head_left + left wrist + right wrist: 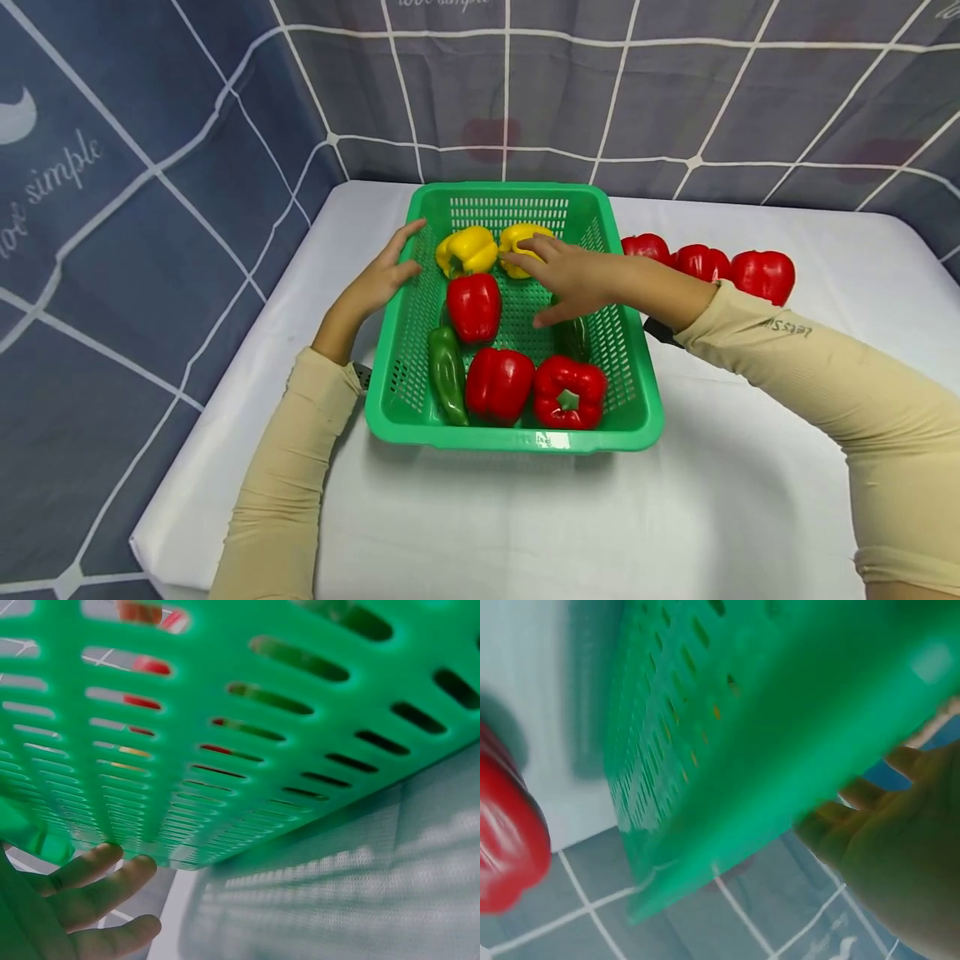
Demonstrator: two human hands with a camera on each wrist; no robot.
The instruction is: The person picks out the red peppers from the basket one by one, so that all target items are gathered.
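A green plastic basket (517, 442) stands on the white table with several peppers inside. Two yellow bell peppers (468, 248) lie toward its back, a red bell pepper (474, 308) lies mid-basket, and two more red bell peppers (498, 385) sit at the front. One long green pepper (447, 375) is at the left; a darker green one (576, 337) is partly hidden beneath my right hand (577, 277). That hand hovers over the basket's right side, fingers spread, holding nothing. At the left rim is my left hand (375, 285), its fingers extended; firm contact cannot be told.
Three red bell peppers (763, 277) lie in a row on the white tablecloth (570, 525), right of the basket. A grey checked cloth (555, 100) hangs behind the table, and a similar bluish one (120, 250) covers the left side.
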